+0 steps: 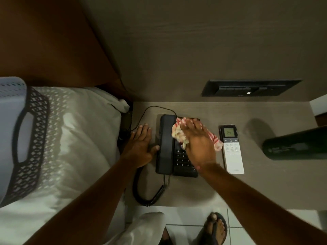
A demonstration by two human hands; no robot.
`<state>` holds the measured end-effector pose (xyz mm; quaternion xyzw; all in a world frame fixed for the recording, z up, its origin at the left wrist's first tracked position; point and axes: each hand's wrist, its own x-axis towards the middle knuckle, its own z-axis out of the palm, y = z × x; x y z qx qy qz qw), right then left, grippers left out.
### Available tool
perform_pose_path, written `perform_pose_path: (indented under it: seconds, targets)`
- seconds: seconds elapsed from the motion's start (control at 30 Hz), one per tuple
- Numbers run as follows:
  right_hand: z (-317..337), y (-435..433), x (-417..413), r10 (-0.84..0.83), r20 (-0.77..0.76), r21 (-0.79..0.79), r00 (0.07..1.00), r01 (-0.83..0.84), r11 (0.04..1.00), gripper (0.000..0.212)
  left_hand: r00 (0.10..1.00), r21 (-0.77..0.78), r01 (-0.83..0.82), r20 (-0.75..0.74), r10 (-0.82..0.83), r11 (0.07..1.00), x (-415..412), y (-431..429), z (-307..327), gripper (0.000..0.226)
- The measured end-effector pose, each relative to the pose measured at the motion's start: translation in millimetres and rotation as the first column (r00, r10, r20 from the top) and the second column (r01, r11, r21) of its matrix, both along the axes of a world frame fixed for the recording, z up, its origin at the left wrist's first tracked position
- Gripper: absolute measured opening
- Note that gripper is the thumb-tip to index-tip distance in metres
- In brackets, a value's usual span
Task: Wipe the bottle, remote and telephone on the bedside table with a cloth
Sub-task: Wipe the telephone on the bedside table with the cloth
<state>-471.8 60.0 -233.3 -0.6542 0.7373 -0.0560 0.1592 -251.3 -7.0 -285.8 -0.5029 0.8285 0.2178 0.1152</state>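
Observation:
A black telephone (pixel 166 144) with its handset on the cradle sits on the grey bedside table (pixel 265 183). My right hand (pixel 198 144) presses a red-and-white striped cloth (pixel 178 133) onto the phone's upper keypad area. Flat on the table just left of the phone lies my left hand (pixel 140 144), its thumb touching the handset's side. A white remote (pixel 231 151) with a lit display lies to the right of the phone. At the right edge stands a dark bottle (pixel 293 144).
A coiled cord (pixel 141 190) loops off the phone's front toward the table edge. A white pillow (pixel 70 138) and a laundry basket (pixel 21 138) are on the bed at left. A black switch panel (pixel 247 89) is on the wall behind.

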Motion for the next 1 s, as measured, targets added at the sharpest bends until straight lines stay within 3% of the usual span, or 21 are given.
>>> perform_pose_path:
  seconds: [0.13, 0.23, 0.33, 0.43, 0.5, 0.53, 0.6, 0.67, 0.77, 0.83, 0.9, 1.0]
  targets:
    - [-12.1, 82.1, 18.8, 0.093, -0.029, -0.064, 0.995, -0.095, 0.993, 0.077, 1.000, -0.012, 0.001, 0.004, -0.001, 1.000, 0.7, 1.4, -0.8, 0.086]
    - [-19.6, 125.0, 25.0, 0.203, -0.017, -0.010, 0.979, -0.203, 0.979, 0.082, 1.000, -0.014, -0.005, 0.010, 0.005, 1.000, 1.5, 1.0, -3.2, 0.086]
    - [-14.8, 141.1, 22.6, 0.217, 0.023, -0.002, 0.976, -0.217, 0.976, 0.073, 1.000, -0.009, -0.008, 0.011, 0.008, 1.000, 1.4, 0.8, -3.7, 0.085]
    - [10.2, 122.3, 13.9, -0.009, 0.250, -0.175, 0.968, 0.054, 0.983, 0.046, 1.000, -0.004, -0.013, 0.017, 0.013, 1.000, 0.4, 0.6, -2.7, 0.084]
    - [33.8, 85.9, 2.7, -0.255, 0.514, -0.169, 0.819, 0.388, 0.906, 0.047, 1.000, 0.007, -0.017, 0.017, 0.016, 1.000, -0.5, 1.0, -0.8, 0.083]
    - [44.5, 63.0, -6.0, -0.349, 0.563, -0.148, 0.749, 0.507, 0.849, 0.046, 1.000, 0.013, -0.020, 0.019, 0.019, 1.000, -1.1, 1.4, 0.7, 0.083]
    - [59.2, 14.1, -24.7, -0.382, 0.499, -0.271, 0.778, 0.558, 0.784, 0.054, 0.999, 0.033, -0.028, 0.023, 0.027, 0.999, -2.0, 1.4, 3.7, 0.082]
    - [68.5, -21.0, -33.8, -0.310, 0.408, -0.350, 0.858, 0.461, 0.815, 0.052, 0.999, 0.050, -0.031, 0.027, 0.029, 0.998, -2.7, 0.7, 6.7, 0.082]
    - [52.3, -32.9, -26.5, -0.136, 0.232, -0.224, 0.963, 0.190, 0.956, 0.057, 0.999, 0.051, -0.030, 0.030, 0.028, 0.998, -3.4, 0.9, 9.1, 0.081]
    - [33.2, -13.9, -14.1, -0.033, 0.111, -0.099, 0.993, 0.044, 0.994, 0.060, 0.999, 0.043, -0.038, 0.030, 0.036, 0.998, -4.2, 1.5, 9.1, 0.081]
    - [17.8, 19.7, -2.1, 0.008, 0.007, -0.068, 1.000, -0.008, 0.998, 0.068, 0.998, 0.043, -0.049, 0.030, 0.047, 0.998, -4.9, 2.0, 8.6, 0.081]
    - [8.2, 78.5, 18.5, 0.021, 0.034, -0.088, 0.999, -0.018, 0.996, 0.075, 0.998, 0.042, -0.052, 0.021, 0.051, 0.998, -5.2, 2.7, 7.6, 0.081]
